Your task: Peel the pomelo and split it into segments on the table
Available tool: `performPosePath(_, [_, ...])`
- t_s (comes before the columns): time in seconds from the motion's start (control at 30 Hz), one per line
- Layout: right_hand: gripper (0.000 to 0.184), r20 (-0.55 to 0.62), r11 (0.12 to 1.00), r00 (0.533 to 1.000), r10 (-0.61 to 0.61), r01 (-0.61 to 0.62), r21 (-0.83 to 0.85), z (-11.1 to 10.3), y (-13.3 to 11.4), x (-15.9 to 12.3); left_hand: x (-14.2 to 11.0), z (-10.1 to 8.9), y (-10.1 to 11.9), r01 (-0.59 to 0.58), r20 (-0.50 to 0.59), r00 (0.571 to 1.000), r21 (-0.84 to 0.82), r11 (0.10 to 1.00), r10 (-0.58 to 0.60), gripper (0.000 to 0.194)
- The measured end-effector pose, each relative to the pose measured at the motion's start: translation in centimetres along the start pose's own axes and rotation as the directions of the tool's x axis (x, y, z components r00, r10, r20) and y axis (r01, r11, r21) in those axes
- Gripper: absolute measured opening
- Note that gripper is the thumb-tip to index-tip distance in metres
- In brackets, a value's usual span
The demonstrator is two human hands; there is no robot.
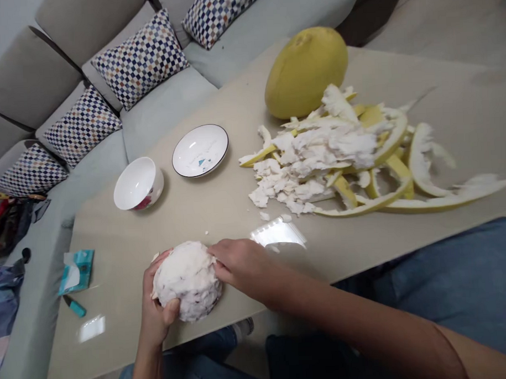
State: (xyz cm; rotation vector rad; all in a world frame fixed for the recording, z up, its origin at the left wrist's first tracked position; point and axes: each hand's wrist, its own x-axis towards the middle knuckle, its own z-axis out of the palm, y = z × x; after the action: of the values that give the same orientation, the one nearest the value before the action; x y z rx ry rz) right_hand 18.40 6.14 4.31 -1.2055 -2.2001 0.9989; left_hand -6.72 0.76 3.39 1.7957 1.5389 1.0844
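Observation:
A peeled pomelo [188,280], still coated in white pith with purplish patches low on its side, is at the near edge of the table. My left hand [157,303] grips it from the left, thumb across the front and fingers around the back. On its right side, my right hand [243,267] is closed, thumb and fingers pinching at the white pith. Any piece between those fingertips is mostly hidden. A heap of yellow peel strips and torn white pith [326,154] lies to the right, with a whole yellow pomelo [307,71] behind it.
A white bowl [137,185] and a dark-rimmed white plate [201,151] stand beyond my hands on the glossy table [113,238]. Left are a teal tissue pack [76,271] and a teal-handled knife [75,306]. A sofa [162,96] with checked cushions borders the far side.

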Motion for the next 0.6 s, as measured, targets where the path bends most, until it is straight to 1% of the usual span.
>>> performPosePath(0.07, [0.017, -0.037, 1.000, 0.999, -0.025, 0.026, 0.018, 0.6, 0.3, 0.3, 0.0, 0.0, -0.1, 0.001, -0.014, 1.000, -0.032, 0.999, -0.001, 0.075])
performPosePath(0.1, [0.017, -0.064, 0.998, 0.998, -0.009, 0.012, 0.054, 0.9, 0.5, 0.5, 0.0, 0.0, -0.2, -0.002, -0.018, 1.000, -0.040, 0.999, 0.001, 0.075])
performPosePath(0.2, [0.018, -0.126, 0.962, 0.986, 0.107, -0.071, 0.262, 1.4, 1.2, 1.1, -0.2, -0.2, -0.6, -0.004, -0.008, 1.000, -0.039, 0.999, 0.004, 0.076])
performPosePath(0.27, [0.017, -0.101, 0.890, 0.977, 0.188, -0.126, 0.438, 1.2, 1.7, 1.2, -0.3, -0.2, -0.9, 0.002, -0.006, 1.000, -0.048, 0.999, -0.003, 0.077])
performPosePath(0.33, [0.018, -0.039, 0.785, 0.967, 0.250, -0.179, 0.593, 0.6, 2.2, 1.2, -0.4, -0.2, -1.0, 0.004, -0.008, 1.000, -0.077, 0.997, -0.005, 0.079])
performPosePath(0.37, [0.019, -0.012, 0.742, 0.963, 0.270, -0.200, 0.640, 0.2, 2.4, 1.1, -0.5, -0.2, -1.1, 0.003, -0.008, 1.000, -0.097, 0.995, -0.003, 0.080])
performPosePath(0.4, [0.020, 0.005, 0.719, 0.960, 0.281, -0.214, 0.661, -0.2, 2.5, 0.9, -0.5, -0.2, -1.1, 0.003, -0.003, 1.000, -0.115, 0.993, -0.004, 0.080])
performPosePath(0.43, [0.020, 0.008, 0.722, 0.960, 0.281, -0.216, 0.657, -0.6, 2.6, 0.8, -0.5, -0.2, -1.2, 0.005, 0.003, 1.000, -0.128, 0.992, -0.005, 0.080])
performPosePath(0.47, [0.021, -0.003, 0.747, 0.964, 0.267, -0.205, 0.633, -1.0, 2.7, 0.6, -0.6, -0.2, -1.3, 0.008, 0.008, 1.000, -0.136, 0.991, -0.007, 0.079])
performPosePath(0.53, [0.020, -0.041, 0.824, 0.974, 0.222, -0.165, 0.543, -1.4, 2.5, 0.2, -0.7, -0.2, -1.5, 0.017, 0.013, 1.000, -0.139, 0.990, -0.016, 0.080])
performPosePath(0.6, [0.021, -0.063, 0.880, 0.983, 0.173, -0.126, 0.459, -1.4, 2.0, 0.0, -0.8, -0.2, -1.7, 0.034, -0.018, 0.999, -0.104, 0.994, -0.037, 0.084])
